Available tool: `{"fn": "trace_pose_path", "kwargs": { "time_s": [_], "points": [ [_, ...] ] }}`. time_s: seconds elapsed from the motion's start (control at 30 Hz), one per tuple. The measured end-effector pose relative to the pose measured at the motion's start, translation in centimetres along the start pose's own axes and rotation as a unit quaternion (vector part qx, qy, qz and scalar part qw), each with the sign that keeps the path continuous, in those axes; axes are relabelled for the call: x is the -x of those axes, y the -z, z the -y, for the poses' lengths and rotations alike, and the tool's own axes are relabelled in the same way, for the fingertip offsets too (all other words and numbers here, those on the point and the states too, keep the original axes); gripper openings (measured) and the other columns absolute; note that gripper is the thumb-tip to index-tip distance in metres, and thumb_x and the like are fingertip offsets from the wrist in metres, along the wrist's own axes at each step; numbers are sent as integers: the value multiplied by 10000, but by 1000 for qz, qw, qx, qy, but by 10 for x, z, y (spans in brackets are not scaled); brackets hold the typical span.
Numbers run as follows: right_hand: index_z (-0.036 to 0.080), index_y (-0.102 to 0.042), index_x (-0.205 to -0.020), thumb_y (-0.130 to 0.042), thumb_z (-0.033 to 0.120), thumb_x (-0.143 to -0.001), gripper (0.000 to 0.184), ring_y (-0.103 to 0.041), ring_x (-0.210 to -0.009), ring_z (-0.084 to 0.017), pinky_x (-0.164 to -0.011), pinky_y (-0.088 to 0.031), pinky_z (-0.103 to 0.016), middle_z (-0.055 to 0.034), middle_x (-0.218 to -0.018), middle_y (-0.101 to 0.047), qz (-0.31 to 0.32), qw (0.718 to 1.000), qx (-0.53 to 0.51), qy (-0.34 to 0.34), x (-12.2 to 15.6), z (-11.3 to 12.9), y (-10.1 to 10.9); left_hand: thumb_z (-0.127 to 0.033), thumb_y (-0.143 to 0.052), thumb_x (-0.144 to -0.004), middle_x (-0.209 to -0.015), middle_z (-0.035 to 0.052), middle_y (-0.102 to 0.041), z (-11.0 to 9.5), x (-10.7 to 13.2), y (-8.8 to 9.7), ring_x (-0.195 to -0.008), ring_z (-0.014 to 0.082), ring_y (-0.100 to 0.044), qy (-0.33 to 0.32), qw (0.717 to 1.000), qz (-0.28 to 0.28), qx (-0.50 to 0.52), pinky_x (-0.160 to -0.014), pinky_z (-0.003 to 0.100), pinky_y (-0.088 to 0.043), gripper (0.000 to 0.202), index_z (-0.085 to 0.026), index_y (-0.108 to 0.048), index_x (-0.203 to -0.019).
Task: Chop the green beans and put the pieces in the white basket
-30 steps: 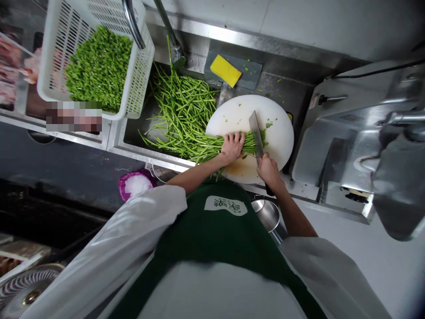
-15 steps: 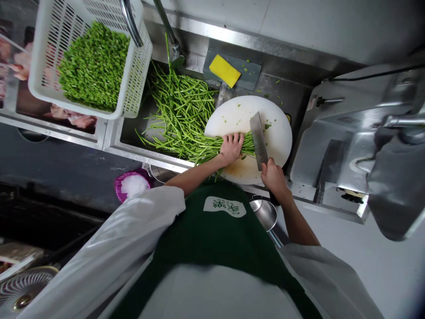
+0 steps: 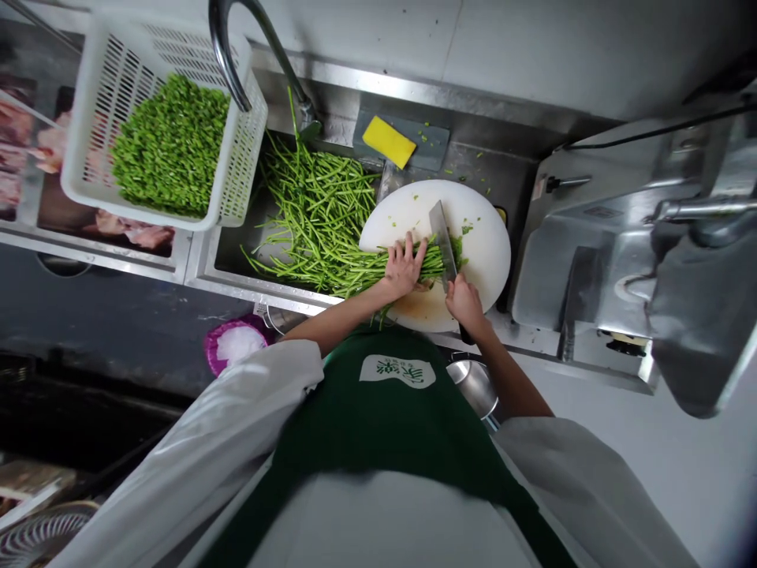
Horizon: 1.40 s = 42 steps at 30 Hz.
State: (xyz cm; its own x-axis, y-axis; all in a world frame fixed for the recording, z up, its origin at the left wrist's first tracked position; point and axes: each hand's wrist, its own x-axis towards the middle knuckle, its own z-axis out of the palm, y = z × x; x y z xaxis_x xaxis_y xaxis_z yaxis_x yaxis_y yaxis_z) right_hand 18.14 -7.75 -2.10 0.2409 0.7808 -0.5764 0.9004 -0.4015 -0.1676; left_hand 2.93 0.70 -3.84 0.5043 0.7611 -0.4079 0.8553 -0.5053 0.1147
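Note:
A loose bundle of long green vegetable stems (image 3: pixel 331 217) runs out of the sink onto a round white cutting board (image 3: pixel 488 252). My left hand (image 3: pixel 404 267) lies over the bundle on the board with its fingers spread, pressing and holding the stems. In my right hand (image 3: pixel 466 304) is the handle of a cleaver (image 3: pixel 442 237). Its broad blade stands across the cut end of the bundle, just right of my left fingers. Small chopped green bits lie beyond the blade and are scattered on the board.
A white plastic basket (image 3: pixel 236 185) of chopped green pieces (image 3: pixel 171 150) stands at the left, near raw meat (image 3: pixel 133 227). A curved faucet (image 3: pixel 266 39) rises behind the sink (image 3: pixel 236 252). Past the board lies a yellow sponge (image 3: pixel 389 142); a metal machine (image 3: pixel 597 252) stands right.
The cleaver has shifted left, closer to my left hand. My left fingers have spread wider on the stems. The whole view has shifted slightly.

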Motion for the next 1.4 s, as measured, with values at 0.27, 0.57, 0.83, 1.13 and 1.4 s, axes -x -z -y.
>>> {"fn": "trace_pose_path", "kwargs": {
  "time_s": [0.27,0.57,0.83,1.13,1.4],
  "points": [
    [94,-519,-1295,-320,284,-1063,360,-694,-1002,-314,-849,-470,-364,-208,-1059,-717,-13,999,28,-15,32,-3,31,-520,-799,-753,-1512,268,-437,12,11,-9,-1351,436,-425,12,1000,-10,-16,-1180,607,-240,1173,-79,-189,-1653],
    [118,-527,-1279,-345,296,-1067,332,-695,-999,-316,-839,-472,-365,-202,-1040,-712,33,998,53,-12,61,0,45,-494,-823,-753,-1454,241,-489,13,4,-11,-1236,380,-494,-6,1000,-30,-9,-1099,487,-332,1049,-60,-336,-1575],
    [86,-532,-1274,-351,237,-1054,322,-670,-1084,-318,-883,-455,-350,-231,-1149,-700,20,999,36,32,4,7,25,-493,-806,-791,-1451,231,-473,14,5,-9,-1261,387,-488,-17,1000,-16,4,-1104,470,-335,1021,-89,-307,-1584],
    [101,-531,-1279,-346,286,-1065,338,-686,-1002,-328,-840,-455,-362,-209,-1040,-711,15,998,61,14,46,5,59,-427,-802,-798,-1438,263,-475,11,6,-10,-1256,392,-491,-19,999,-23,13,-1110,469,-319,990,-27,-324,-1567],
    [107,-533,-1276,-377,275,-1055,319,-685,-1021,-319,-851,-459,-358,-219,-1083,-705,56,997,53,14,41,14,40,-442,-736,-834,-1469,260,-463,10,3,-14,-1289,410,-472,-15,999,-19,29,-1116,505,-311,964,-62,-280,-1593]
  ]
}}
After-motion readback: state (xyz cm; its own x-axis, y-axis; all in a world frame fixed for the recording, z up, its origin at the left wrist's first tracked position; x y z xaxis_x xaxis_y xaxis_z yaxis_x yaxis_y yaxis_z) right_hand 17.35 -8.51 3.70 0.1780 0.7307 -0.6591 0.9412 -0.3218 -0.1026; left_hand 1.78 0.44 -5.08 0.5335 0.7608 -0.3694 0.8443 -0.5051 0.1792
